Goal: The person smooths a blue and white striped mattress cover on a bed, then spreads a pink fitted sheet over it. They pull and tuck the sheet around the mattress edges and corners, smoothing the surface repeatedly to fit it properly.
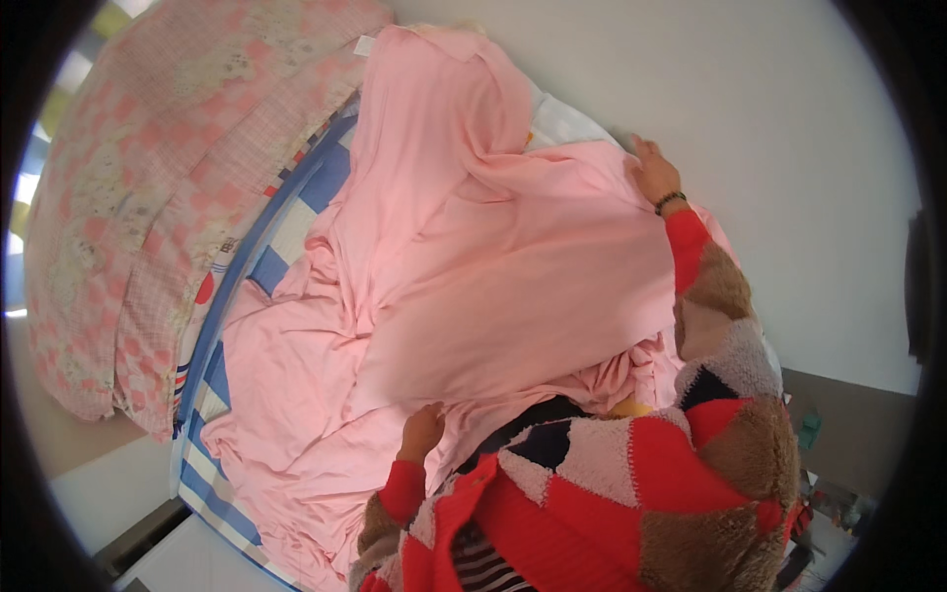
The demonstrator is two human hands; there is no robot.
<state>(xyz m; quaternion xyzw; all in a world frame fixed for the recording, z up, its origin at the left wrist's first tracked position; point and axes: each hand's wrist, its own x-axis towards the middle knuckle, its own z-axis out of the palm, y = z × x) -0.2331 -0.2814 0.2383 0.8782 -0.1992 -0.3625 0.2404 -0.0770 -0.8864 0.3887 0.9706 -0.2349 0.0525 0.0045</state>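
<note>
A large pink cloth (518, 259) lies spread and wrinkled over a bed before me, with a smoother panel in the middle. My left hand (423, 431) is at the near edge of that panel; its fingers are partly hidden, and a grip cannot be made out. Farther off on the right, my right hand (655, 172), with a beaded bracelet at the wrist, touches the cloth's upper right corner beside the wall. Some of its fingers point up along the wall. A small white tag (364, 46) shows at the cloth's far left corner.
A blue and white checked mattress (277, 259) shows under the cloth on the left. Beyond its edge rests a folded pink patterned quilt (148, 200). A white wall (740, 111) borders the bed on the right. White bedding (566, 122) peeks out near the wall.
</note>
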